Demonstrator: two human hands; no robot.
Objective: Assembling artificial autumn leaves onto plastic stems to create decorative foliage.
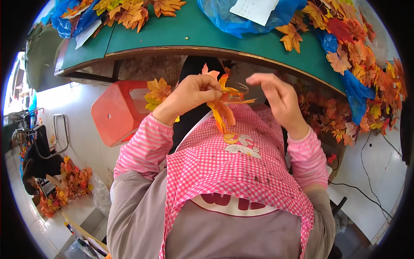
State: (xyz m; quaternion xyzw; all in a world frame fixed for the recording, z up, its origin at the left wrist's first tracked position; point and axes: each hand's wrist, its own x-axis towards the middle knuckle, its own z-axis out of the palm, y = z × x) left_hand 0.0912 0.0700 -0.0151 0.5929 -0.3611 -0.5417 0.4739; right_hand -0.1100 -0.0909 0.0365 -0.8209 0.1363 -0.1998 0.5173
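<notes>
In front of my apron, my left hand [192,95] is closed in a pinch on a small spray of artificial maple leaves [222,114], orange and yellow. The fingers hide part of its stems. A thin pale curved strand [242,87] sticks out from the spray toward my right hand [280,101]. That hand is raised a short way to the right with fingers stretched out, and nothing shows between them. Behind my left wrist appears a yellow-orange maple leaf [158,91]; whether it belongs to the held spray I cannot tell.
A green table [164,39] runs across ahead, bearing leaf bunches, a blue plastic bag [211,17] and a paper slip [254,9]. Leaf garlands [358,56] hang at the right. A red stool [114,114] stands left; cables [366,190] lie on the right floor.
</notes>
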